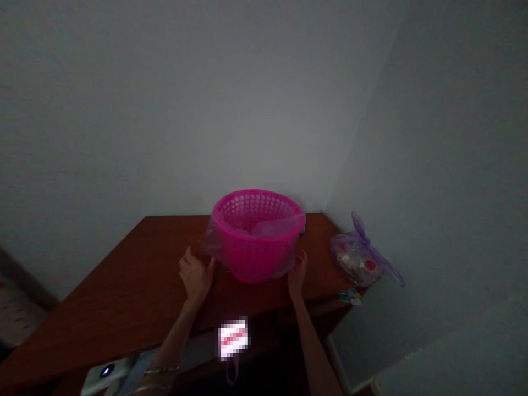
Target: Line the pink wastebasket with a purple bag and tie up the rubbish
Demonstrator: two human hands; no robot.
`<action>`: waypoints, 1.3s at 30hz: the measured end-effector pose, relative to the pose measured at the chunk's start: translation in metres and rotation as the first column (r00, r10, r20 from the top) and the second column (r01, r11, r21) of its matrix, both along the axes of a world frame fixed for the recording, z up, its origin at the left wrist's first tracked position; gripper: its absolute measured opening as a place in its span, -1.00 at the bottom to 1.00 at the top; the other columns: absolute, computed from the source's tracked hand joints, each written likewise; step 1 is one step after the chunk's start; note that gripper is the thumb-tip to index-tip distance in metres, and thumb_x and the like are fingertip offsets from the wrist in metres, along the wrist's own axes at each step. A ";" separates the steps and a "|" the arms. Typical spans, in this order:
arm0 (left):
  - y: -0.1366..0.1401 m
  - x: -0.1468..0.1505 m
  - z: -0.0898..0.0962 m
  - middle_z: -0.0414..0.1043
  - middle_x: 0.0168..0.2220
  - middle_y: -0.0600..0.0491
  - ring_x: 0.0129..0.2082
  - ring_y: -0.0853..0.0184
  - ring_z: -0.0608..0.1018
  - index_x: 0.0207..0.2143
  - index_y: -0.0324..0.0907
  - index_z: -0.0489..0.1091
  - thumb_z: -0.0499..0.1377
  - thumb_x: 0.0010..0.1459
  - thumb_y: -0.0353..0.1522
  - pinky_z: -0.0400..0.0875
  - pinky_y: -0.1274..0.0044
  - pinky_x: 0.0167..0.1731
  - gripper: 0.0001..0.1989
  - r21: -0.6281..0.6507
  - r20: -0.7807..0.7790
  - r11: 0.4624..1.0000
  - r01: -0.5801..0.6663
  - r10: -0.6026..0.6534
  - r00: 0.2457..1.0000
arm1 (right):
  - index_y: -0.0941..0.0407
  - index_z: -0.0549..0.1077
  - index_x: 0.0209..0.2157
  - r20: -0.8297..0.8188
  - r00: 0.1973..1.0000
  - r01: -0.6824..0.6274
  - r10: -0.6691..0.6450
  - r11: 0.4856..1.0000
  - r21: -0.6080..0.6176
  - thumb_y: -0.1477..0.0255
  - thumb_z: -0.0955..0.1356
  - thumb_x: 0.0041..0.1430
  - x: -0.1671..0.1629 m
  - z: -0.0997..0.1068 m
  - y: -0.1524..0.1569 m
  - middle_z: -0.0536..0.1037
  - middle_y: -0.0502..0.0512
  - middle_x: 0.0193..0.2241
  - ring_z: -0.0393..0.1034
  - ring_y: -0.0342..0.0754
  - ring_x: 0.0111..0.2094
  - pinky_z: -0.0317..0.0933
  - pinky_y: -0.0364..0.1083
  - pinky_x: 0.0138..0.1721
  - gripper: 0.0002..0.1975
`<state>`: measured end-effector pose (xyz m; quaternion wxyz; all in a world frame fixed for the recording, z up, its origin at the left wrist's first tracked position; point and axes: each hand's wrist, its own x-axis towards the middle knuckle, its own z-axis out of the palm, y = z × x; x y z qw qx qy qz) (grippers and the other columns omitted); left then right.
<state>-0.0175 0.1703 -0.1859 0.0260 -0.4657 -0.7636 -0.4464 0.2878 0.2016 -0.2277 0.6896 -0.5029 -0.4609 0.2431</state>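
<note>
A pink plastic basket (259,256) with a perforated wall stands upright on the brown table. A thin, see-through purplish plastic bag (213,242) drapes over the front of its rim, with part of it inside and the rest hanging down outside. My left hand (196,276) is at the basket's left, fingers spread, its thumb at the hanging edge of the bag. At the right side, my right hand (297,273) is beside the basket with its fingers bent and apart, close to the bag's edge. Whether those fingertips touch the bag is hard to see.
A knotted purple bag (361,256) with things inside lies at the table's (136,275) right edge. Below it is a small green and white packet (350,297). Walls rise behind and to the right. A white device (106,374) with a round lit button sits at the front left.
</note>
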 end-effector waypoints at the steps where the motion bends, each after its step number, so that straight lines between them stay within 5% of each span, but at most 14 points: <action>1: -0.003 -0.002 -0.001 0.15 0.29 -0.60 0.32 -0.33 0.26 0.42 -0.60 -0.02 0.12 0.28 -0.15 0.24 -0.06 0.21 -0.13 -0.010 -0.066 1.000 -0.028 0.027 0.997 | 0.14 0.24 0.26 -0.036 0.999 0.030 -0.030 1.000 0.003 0.16 0.34 0.15 0.000 0.004 -0.004 0.46 0.36 0.08 0.47 0.09 0.04 0.39 0.07 0.01 -0.31; 10: -0.018 0.026 0.002 -0.09 0.44 -0.57 0.40 -0.35 0.10 0.46 -0.54 -0.06 0.17 0.26 -0.11 0.01 -0.13 0.29 -0.06 0.025 -0.295 0.998 0.053 -0.043 0.955 | 0.10 0.34 0.01 -0.183 0.977 0.147 -0.111 0.969 0.196 0.17 0.47 0.17 -0.027 0.076 -0.052 0.43 0.24 0.02 0.41 0.04 0.06 0.36 0.10 0.12 -0.52; 14: -0.014 0.031 -0.008 0.22 0.30 -0.53 0.32 -0.24 0.28 0.33 -0.52 0.18 0.10 0.28 -0.12 0.12 -0.02 0.28 -0.24 0.178 -0.167 0.981 0.074 -0.044 0.985 | 0.08 0.31 -0.09 -0.204 0.972 0.173 -0.116 0.941 0.290 0.19 0.50 0.14 -0.044 0.098 -0.068 0.43 0.19 -0.06 0.43 0.00 -0.03 0.42 0.03 -0.01 -0.56; 18: -0.009 0.015 -0.008 0.45 0.01 -0.33 0.12 -0.15 0.46 0.04 -0.26 0.38 0.09 0.22 -0.16 0.20 0.02 0.23 -0.55 0.334 -0.058 0.934 0.128 -0.115 0.992 | 0.07 0.34 -0.17 -0.135 0.985 0.146 -0.110 0.943 0.299 0.17 0.46 0.20 -0.049 0.115 -0.079 0.45 0.15 -0.13 0.43 -0.01 -0.10 0.41 0.02 -0.03 -0.66; 25: -0.002 0.000 0.057 0.37 0.00 -0.19 0.15 -0.08 0.40 -0.06 -0.06 0.26 0.14 0.15 -0.23 0.22 0.04 0.21 -0.70 0.487 -0.002 0.853 0.189 -0.215 0.977 | 0.06 0.34 -0.16 -0.135 0.984 0.150 -0.120 0.959 0.239 0.09 0.43 0.21 -0.044 0.146 -0.080 0.44 0.13 -0.18 0.42 0.00 -0.15 0.38 0.01 -0.08 -0.62; 32: 0.022 -0.005 0.114 0.37 -0.16 -0.14 -0.03 -0.02 0.44 -0.21 -0.09 0.29 0.19 0.08 -0.18 0.26 0.05 0.13 -0.73 0.589 -0.168 0.749 0.303 -0.254 0.953 | 0.07 0.32 -0.22 0.002 0.956 0.281 -0.293 0.918 0.279 0.04 0.43 0.22 -0.051 0.175 -0.068 0.36 0.01 -0.31 0.27 -0.07 -0.29 0.25 -0.08 -0.21 -0.59; 39: 0.031 -0.016 0.173 0.43 -0.09 -0.15 0.02 0.01 0.46 -0.14 -0.14 0.37 0.18 0.16 -0.26 0.24 0.13 0.16 -0.76 0.420 -0.298 0.834 0.358 -0.245 0.922 | 0.09 0.42 -0.34 0.278 0.901 0.226 -0.333 0.907 0.354 0.24 0.39 0.23 -0.011 0.208 -0.046 0.42 0.00 -0.40 0.29 -0.07 -0.37 0.22 -0.08 -0.25 -0.80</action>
